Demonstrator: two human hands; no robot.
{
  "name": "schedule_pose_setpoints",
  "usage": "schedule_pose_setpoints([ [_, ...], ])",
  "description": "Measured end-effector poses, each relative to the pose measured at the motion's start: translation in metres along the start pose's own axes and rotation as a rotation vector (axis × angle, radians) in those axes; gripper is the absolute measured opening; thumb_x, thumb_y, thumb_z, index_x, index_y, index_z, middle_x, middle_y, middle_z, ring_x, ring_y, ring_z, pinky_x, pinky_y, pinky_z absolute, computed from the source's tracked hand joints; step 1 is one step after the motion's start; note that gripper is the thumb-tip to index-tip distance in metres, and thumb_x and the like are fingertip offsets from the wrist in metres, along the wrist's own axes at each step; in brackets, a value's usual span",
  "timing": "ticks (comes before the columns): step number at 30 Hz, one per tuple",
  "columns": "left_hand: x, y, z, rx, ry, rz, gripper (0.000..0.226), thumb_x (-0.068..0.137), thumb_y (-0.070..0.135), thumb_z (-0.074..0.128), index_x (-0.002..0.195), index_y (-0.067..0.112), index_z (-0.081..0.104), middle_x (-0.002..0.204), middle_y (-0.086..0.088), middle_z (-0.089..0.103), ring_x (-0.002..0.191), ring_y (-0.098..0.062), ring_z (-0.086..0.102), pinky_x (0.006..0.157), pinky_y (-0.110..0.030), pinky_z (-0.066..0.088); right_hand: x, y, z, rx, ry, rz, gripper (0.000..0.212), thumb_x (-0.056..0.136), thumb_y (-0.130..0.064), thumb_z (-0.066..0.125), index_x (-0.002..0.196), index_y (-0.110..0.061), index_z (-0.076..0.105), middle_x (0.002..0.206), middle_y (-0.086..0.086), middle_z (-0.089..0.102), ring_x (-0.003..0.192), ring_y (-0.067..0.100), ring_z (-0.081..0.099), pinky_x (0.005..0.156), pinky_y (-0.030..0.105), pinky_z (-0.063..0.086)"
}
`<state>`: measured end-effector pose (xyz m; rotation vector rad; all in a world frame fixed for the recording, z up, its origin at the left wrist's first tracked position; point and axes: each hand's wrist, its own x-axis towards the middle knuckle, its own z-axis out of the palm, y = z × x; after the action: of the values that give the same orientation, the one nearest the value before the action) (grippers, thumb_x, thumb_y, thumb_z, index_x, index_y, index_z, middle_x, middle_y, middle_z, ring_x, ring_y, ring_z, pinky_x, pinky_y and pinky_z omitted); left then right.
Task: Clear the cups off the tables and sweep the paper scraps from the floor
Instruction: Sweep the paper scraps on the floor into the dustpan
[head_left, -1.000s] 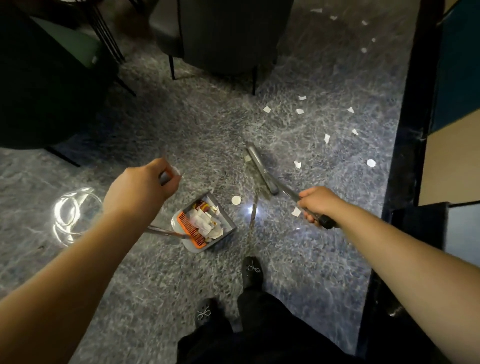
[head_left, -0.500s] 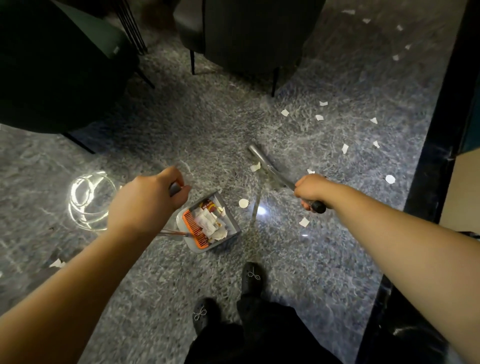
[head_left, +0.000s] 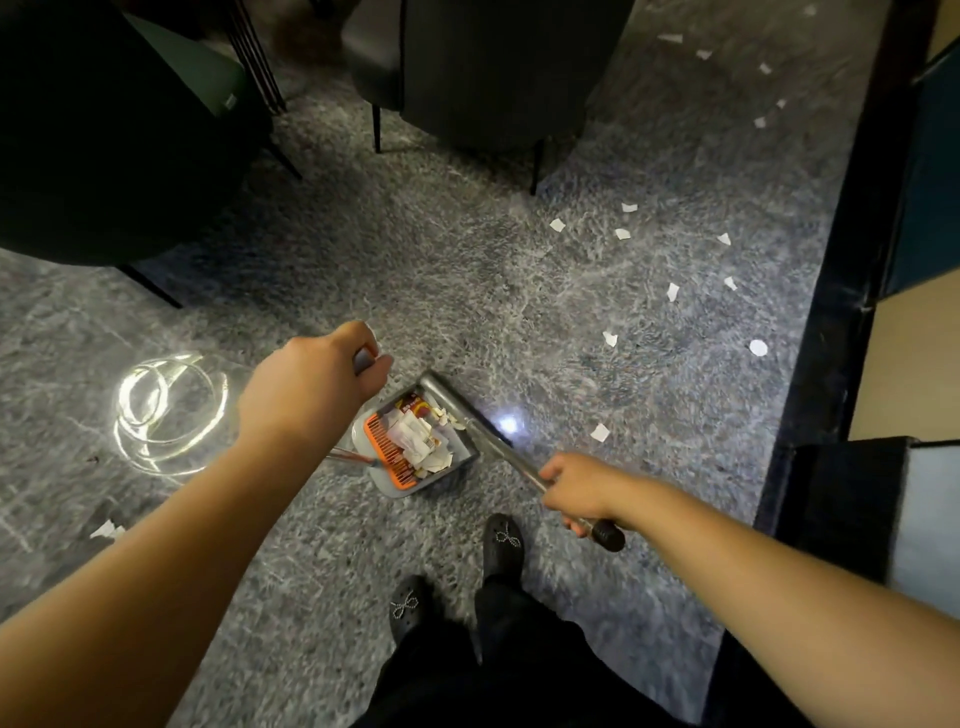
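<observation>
The left hand (head_left: 311, 387) grips the dustpan (head_left: 415, 447) handle; the right hand (head_left: 576, 491) grips the broom (head_left: 467, 410), its head at the dustpan mouth.

Left hand (head_left: 311, 387) gripping the dustpan (head_left: 415, 447) handle. Right hand (head_left: 576, 491) gripping the broom (head_left: 498, 441), its head touching the dustpan's open edge. Paper scraps (head_left: 610, 339) scattered right of the dustpan. Two black shoes (head_left: 503, 540) just below the dustpan.
</observation>
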<state>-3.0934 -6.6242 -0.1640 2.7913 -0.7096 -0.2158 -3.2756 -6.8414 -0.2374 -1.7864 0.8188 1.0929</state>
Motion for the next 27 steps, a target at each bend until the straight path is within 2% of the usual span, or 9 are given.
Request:
schedule_pose_setpoints([
  [3, -0.005, -0.003, 0.0, -0.016, 0.005, 0.008, 0.026, 0.089, 0.05, 0.06, 0.094, 0.024, 0.061, 0.066, -0.008, 0.062, 0.06, -0.032, 0.058, 0.05, -0.034, 0.049, -0.013, -0.002, 0.025, 0.093, -0.018, -0.012, 0.041, 0.091, -0.008, 0.05, 0.131, -0.014, 0.044, 0.077, 0.009, 0.061, 0.051, 0.015, 0.055, 0.051, 0.026, 0.047],
  [7, -0.015, -0.009, -0.003, -0.033, 0.015, 0.012, 0.026, 0.089, 0.052, 0.06, 0.094, 0.026, 0.06, 0.064, -0.004, 0.06, 0.058, -0.03, 0.056, 0.047, -0.028, 0.04, -0.027, -0.005, 0.04, 0.168, -0.004, -0.019, 0.04, 0.093, -0.009, 0.052, 0.132, -0.014, 0.044, 0.075, 0.008, 0.06, 0.05, 0.015, 0.054, 0.048, 0.025, 0.045],
  [13, -0.041, -0.039, -0.015, -0.124, 0.043, -0.043, 0.024, 0.086, 0.051, 0.063, 0.093, 0.028, 0.061, 0.066, -0.001, 0.06, 0.061, -0.027, 0.057, 0.052, -0.031, 0.046, -0.036, -0.018, 0.055, 0.164, 0.004, -0.01, 0.041, 0.094, -0.007, 0.052, 0.133, -0.014, 0.044, 0.07, 0.006, 0.057, 0.041, 0.011, 0.05, 0.038, 0.017, 0.039],
  [19, -0.071, -0.068, -0.03, -0.143, 0.101, -0.258, 0.025, 0.086, 0.052, 0.062, 0.096, 0.029, 0.062, 0.077, -0.005, 0.066, 0.073, -0.031, 0.062, 0.06, -0.037, 0.053, -0.034, -0.051, 0.053, 0.067, -0.03, -0.061, 0.036, 0.094, -0.005, 0.05, 0.129, -0.012, 0.046, 0.071, 0.01, 0.054, 0.044, 0.013, 0.049, 0.037, 0.02, 0.041],
  [21, -0.082, -0.077, -0.039, -0.141, 0.123, -0.331, 0.026, 0.087, 0.053, 0.062, 0.097, 0.029, 0.062, 0.078, -0.005, 0.066, 0.073, -0.03, 0.061, 0.059, -0.035, 0.052, -0.033, -0.067, 0.049, -0.002, -0.061, -0.081, 0.036, 0.094, -0.004, 0.05, 0.13, -0.01, 0.047, 0.074, 0.011, 0.054, 0.049, 0.016, 0.05, 0.039, 0.022, 0.042],
  [27, -0.123, -0.113, -0.065, -0.18, 0.244, -0.533, 0.025, 0.086, 0.05, 0.066, 0.099, 0.028, 0.066, 0.078, -0.004, 0.064, 0.072, -0.029, 0.061, 0.059, -0.033, 0.046, -0.039, -0.127, 0.059, -0.215, -0.124, -0.16, 0.042, 0.094, -0.007, 0.05, 0.136, -0.012, 0.042, 0.062, 0.006, 0.055, 0.039, 0.013, 0.049, 0.038, 0.019, 0.038],
])
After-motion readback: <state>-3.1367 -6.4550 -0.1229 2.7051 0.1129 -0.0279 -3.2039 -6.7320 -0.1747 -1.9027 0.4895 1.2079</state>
